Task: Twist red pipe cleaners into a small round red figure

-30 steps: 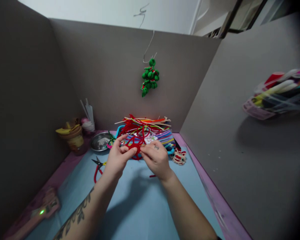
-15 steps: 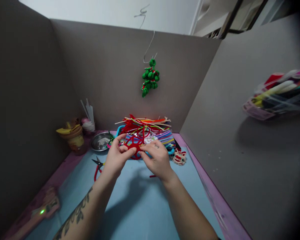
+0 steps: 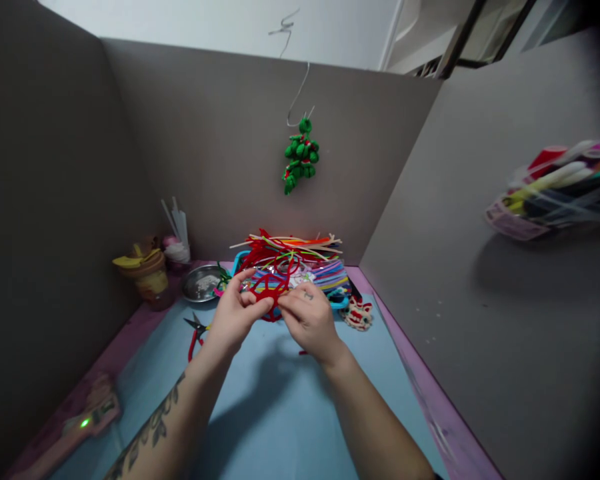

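Observation:
A round, openwork red pipe-cleaner piece (image 3: 269, 288) is held up above the work mat, with a loop rising from its top. My left hand (image 3: 237, 310) pinches its left side between thumb and fingers. At its right edge, my right hand (image 3: 310, 317) closes thumb and fingertips on the red strands; the exact grip point is partly hidden by the fingers. Behind the piece sits a blue basket (image 3: 345, 304) filled with pipe cleaners (image 3: 300, 243) in red, orange, white and several other colours. A short red scrap (image 3: 303, 353) lies on the mat beneath my right hand.
Red-handled pliers (image 3: 195, 337) and a metal bowl (image 3: 203, 283) lie left. A pot (image 3: 150, 277) stands by the left wall. A pink glue gun (image 3: 87, 413) shows a green light at front left. A green ornament (image 3: 301, 157) hangs at the back; a red-white piece (image 3: 359, 313) lies right.
My right hand has shifted slightly left and its fingers are drawn closer together. The red piece has turned a little, showing more of its open loops. My left hand stays nearly in place.

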A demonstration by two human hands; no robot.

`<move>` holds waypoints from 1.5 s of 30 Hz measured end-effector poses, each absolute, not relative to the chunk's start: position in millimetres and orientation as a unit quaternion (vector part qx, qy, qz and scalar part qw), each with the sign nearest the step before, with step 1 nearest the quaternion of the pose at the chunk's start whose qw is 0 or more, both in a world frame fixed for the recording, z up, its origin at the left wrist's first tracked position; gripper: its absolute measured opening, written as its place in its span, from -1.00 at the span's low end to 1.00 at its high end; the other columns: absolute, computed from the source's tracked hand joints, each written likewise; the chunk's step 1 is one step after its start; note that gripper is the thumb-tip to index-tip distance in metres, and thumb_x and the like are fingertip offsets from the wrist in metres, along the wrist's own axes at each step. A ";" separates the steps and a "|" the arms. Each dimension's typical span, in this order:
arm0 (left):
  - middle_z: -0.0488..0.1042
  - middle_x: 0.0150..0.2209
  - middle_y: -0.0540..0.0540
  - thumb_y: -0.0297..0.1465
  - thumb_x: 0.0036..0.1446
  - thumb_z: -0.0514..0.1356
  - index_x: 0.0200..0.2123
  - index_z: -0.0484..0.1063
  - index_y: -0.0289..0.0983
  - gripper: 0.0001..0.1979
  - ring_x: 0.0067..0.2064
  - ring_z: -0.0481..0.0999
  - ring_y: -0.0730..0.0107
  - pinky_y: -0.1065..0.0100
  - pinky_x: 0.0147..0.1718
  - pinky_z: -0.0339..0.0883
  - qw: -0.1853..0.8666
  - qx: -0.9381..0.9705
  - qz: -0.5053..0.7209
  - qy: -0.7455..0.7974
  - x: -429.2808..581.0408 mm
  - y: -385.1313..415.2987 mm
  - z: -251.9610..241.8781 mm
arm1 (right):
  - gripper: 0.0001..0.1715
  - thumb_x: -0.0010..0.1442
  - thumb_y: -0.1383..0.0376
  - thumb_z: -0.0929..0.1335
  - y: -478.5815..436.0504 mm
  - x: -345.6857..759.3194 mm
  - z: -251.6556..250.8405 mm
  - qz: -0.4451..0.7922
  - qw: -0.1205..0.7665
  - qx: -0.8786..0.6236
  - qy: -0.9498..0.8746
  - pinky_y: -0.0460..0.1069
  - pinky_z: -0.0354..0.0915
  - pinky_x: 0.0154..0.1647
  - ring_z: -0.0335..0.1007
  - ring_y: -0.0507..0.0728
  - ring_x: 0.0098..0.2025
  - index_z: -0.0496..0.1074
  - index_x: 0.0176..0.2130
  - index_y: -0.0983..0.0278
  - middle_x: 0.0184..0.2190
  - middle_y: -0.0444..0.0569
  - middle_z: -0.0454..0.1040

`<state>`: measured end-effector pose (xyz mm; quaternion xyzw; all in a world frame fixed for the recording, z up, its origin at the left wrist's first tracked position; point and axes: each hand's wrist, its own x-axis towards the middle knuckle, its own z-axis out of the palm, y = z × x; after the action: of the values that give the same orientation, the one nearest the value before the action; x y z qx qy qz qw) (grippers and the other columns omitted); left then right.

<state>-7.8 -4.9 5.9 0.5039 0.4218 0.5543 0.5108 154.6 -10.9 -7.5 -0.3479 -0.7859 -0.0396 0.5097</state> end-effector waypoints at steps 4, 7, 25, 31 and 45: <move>0.24 -0.64 0.22 -0.37 -0.17 0.41 0.14 0.19 -0.37 -0.21 -0.60 0.21 0.62 0.53 -0.55 0.11 0.515 0.487 0.565 0.422 -6.1 -6.0 8.9 | -0.82 0.17 0.43 0.35 -8.9 155.8 -7.3 -0.034 0.509 -0.355 -0.784 0.09 0.34 -0.18 0.35 0.15 -0.26 0.51 -0.29 0.16 -0.36 -0.10 0.59; 0.28 -0.64 0.20 -0.33 -0.17 0.41 0.19 0.15 -0.36 -0.15 -0.60 0.23 0.60 0.54 -0.57 0.08 0.516 0.461 0.587 0.420 -4.5 -5.4 11.3 | -0.83 0.16 0.42 0.36 -9.3 156.5 -3.2 -0.018 0.545 -0.371 -0.752 0.10 0.33 -0.11 0.39 0.16 -0.19 0.51 -0.25 0.18 -0.29 -0.05 0.57; 0.42 -0.59 0.11 -0.33 -0.12 0.40 0.29 0.05 -0.30 -0.07 -0.57 0.36 0.55 0.53 -0.58 0.11 0.545 0.418 0.621 0.377 9.6 -11.3 7.1 | -0.82 0.01 0.20 0.46 4.7 129.0 -32.6 0.381 0.660 -0.442 -0.473 0.15 0.14 0.21 0.26 0.28 0.20 0.52 -0.43 0.29 0.16 0.14 0.32; 0.44 -0.62 0.10 -0.30 -0.16 0.42 0.30 0.04 -0.28 -0.02 -0.59 0.40 0.51 0.55 -0.60 0.10 0.552 0.419 0.604 0.393 9.2 -9.4 5.4 | -0.82 0.12 0.24 0.39 2.5 124.9 -31.0 0.361 0.653 -0.444 -0.496 0.14 0.10 0.24 0.19 0.24 0.25 0.46 -0.47 0.27 0.15 0.15 0.35; 0.26 -0.61 0.17 -0.28 -0.08 0.35 0.31 0.03 -0.35 -0.08 -0.61 0.20 0.60 0.53 -0.61 0.04 0.532 0.436 0.611 0.393 -10.4 3.3 5.2 | -0.85 0.17 0.22 0.38 0.3 143.7 -22.5 0.182 0.666 -0.459 -0.559 0.16 0.18 0.17 0.30 0.21 0.11 0.51 -0.25 0.22 0.02 0.09 0.39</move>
<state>-10.4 3.3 5.2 0.4357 0.3930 0.6107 0.5318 143.7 0.3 -22.5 -0.4589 -0.5588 0.1817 0.6665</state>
